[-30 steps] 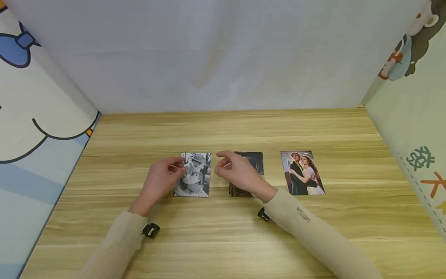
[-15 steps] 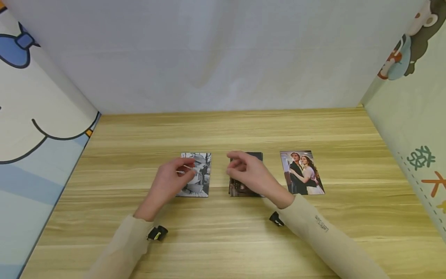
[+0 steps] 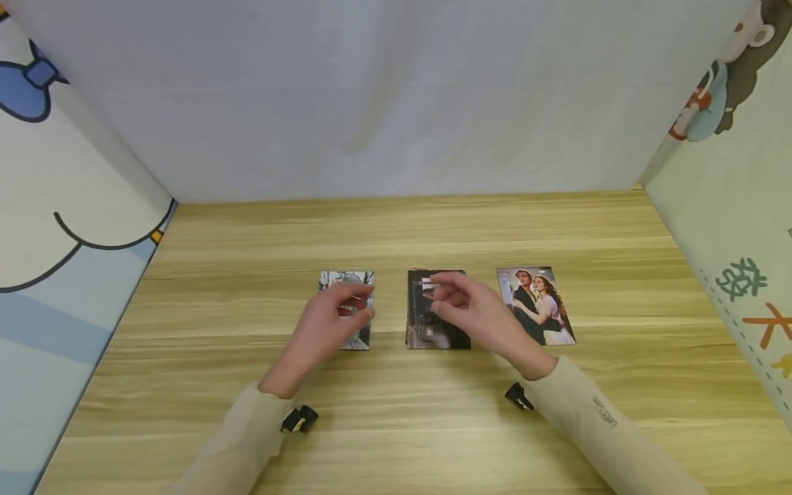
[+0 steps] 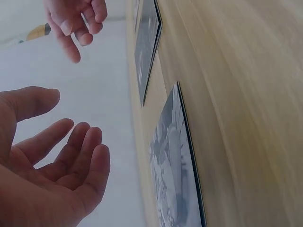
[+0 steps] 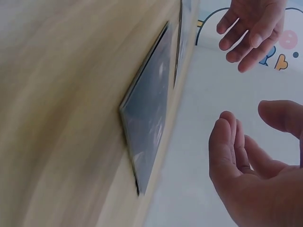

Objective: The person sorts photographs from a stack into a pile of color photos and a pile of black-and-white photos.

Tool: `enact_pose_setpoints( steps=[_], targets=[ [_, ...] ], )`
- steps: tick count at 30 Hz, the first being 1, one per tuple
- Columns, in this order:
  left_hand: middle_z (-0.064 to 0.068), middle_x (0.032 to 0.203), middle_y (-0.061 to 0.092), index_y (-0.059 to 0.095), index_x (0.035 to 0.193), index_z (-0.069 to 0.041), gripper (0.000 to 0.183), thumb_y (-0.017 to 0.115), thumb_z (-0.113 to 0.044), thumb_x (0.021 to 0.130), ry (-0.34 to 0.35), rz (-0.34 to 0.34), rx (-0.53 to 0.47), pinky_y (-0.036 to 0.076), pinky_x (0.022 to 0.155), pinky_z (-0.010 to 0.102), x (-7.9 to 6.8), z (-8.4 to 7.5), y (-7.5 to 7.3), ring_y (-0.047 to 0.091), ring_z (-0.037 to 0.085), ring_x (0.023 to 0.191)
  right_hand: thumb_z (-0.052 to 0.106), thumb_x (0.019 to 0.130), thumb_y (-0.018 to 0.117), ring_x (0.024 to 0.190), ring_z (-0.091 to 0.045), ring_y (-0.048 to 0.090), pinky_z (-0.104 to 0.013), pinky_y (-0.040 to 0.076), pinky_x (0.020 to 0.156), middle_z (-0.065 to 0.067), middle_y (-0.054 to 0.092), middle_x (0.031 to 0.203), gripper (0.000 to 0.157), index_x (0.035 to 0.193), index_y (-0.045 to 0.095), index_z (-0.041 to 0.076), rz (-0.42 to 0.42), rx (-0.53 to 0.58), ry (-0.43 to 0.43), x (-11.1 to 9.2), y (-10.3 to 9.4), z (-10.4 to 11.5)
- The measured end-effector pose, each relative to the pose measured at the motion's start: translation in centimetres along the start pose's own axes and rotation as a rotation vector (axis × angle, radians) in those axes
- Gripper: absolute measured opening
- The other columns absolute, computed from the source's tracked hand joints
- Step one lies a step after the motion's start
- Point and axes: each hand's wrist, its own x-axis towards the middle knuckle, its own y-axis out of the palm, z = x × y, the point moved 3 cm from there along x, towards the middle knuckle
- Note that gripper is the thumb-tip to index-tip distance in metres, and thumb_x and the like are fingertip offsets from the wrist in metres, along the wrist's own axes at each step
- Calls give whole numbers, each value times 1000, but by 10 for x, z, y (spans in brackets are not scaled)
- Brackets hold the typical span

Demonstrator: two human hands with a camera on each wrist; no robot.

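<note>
My left hand (image 3: 331, 316) hovers over a black-and-white photo card (image 3: 357, 338), covering much of it in the head view. Its fingers are loosely bent, thumb apart, with nothing between them. My right hand (image 3: 473, 309) is in the same loose shape above the right part of a small stack of dark photo cards (image 3: 430, 330). Both wrist views show air between the hands and the cards. In the left wrist view the black-and-white card (image 4: 173, 175) lies flat with a thick dark edge. The dark stack (image 5: 147, 109) lies flat in the right wrist view.
To the right of the stack lies a colour photo card (image 3: 537, 309) of a couple embracing. All the cards rest in a row on a wood-grain table (image 3: 396, 426). A pale cloth wall (image 3: 396, 103) rises at the back, with cartoon-printed panels on both sides.
Both hands have shifted to the right above the table, the left over the black-and-white card, the right across the dark stack. The cards have stayed in place.
</note>
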Motion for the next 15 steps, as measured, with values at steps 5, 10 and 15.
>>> enact_pose_setpoints(
  steps=[5, 10, 15],
  targets=[
    [17, 129, 65, 65, 136, 1, 44, 73, -10, 94, 8, 0, 1, 58, 91, 44, 3, -2, 10, 67, 32, 110, 18, 100, 64, 110, -28, 68, -44, 57, 89, -8, 68, 119, 48, 146, 56, 6, -5, -25, 42, -5, -7, -10],
    [15, 132, 64, 63, 140, -2, 48, 74, -14, 94, 4, 24, 26, 55, 97, 45, 8, -7, 20, 66, 31, 115, 14, 99, 64, 114, -32, 68, -43, 58, 87, -11, 68, 118, 49, 146, 55, 3, -22, -28, 53, -8, -14, -18],
    [16, 132, 64, 60, 142, -1, 52, 74, -13, 94, 31, 57, 33, 53, 102, 45, 13, -15, 29, 64, 31, 117, 11, 99, 64, 113, -35, 69, -42, 60, 85, -14, 68, 117, 49, 145, 54, -1, -34, -47, 56, -8, -20, -27]
  ],
)
